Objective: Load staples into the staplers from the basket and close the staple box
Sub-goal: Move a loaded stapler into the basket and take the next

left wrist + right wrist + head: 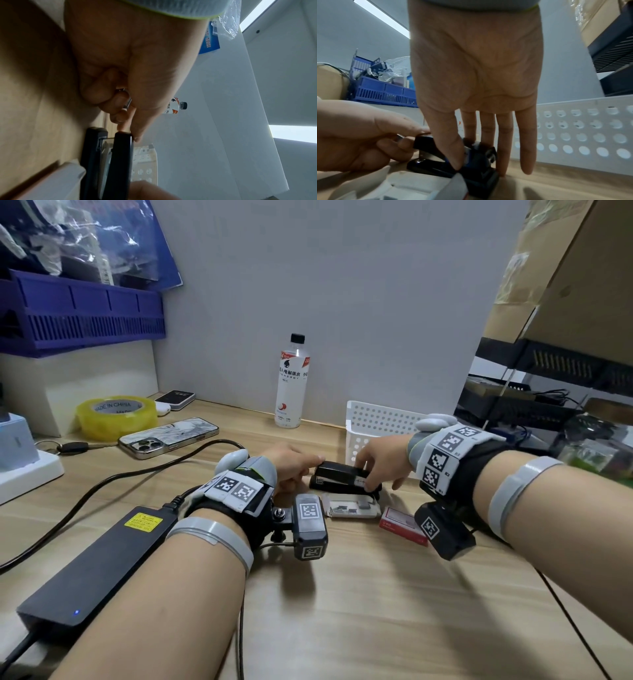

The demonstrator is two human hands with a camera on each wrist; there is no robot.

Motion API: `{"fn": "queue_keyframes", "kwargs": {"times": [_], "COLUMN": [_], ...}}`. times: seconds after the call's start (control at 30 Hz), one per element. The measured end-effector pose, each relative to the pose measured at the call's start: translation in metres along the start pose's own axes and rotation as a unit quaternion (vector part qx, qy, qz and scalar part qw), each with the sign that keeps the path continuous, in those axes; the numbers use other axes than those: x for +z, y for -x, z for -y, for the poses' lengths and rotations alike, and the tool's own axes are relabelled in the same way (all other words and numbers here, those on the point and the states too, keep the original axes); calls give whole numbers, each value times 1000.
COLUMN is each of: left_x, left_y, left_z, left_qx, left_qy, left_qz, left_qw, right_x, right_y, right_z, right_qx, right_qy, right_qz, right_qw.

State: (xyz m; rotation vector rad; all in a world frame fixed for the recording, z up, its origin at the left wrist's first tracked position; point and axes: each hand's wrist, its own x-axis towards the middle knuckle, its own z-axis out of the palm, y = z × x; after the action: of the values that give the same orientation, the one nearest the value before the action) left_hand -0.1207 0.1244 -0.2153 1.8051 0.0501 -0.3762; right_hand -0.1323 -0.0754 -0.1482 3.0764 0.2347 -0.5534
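A black stapler (337,477) lies on the wooden table, its top arm slightly raised off the base (120,162). My right hand (368,474) holds its rear end, thumb on the near side and fingers on the far side (471,155). My left hand (308,470) is at the stapler's front end, with a fingertip touching the top arm's tip. Its curled fingers pinch a small metal staple strip (127,102), seen also in the right wrist view (400,138). The open white staple box tray (352,507) with loose staples lies just in front of the stapler, and its red sleeve (400,523) lies to the right.
A white perforated basket (376,426) stands right behind the stapler. A drink bottle (289,385) stands at the back wall. A phone (169,436), a yellow tape roll (114,416) and a dark power adapter (99,563) with cable lie to the left.
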Motion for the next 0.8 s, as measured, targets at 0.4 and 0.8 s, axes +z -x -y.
{"fn": "queue_keyframes", "kwargs": {"times": [0.4,0.8], "left_x": [9,15], "left_y": [6,8], "left_z": [-6,-33], "left_qx": [3,52], "left_qy": [-22,168], "left_qz": [-24,83], "left_qw": [999,981], "right_x": [5,-29], "right_y": [6,22], "right_z": [-7,-19], "right_qx": [-38,-82], "right_qy": [75,-161], "right_qz": [-62,-87], "right_qw": [995,980]}}
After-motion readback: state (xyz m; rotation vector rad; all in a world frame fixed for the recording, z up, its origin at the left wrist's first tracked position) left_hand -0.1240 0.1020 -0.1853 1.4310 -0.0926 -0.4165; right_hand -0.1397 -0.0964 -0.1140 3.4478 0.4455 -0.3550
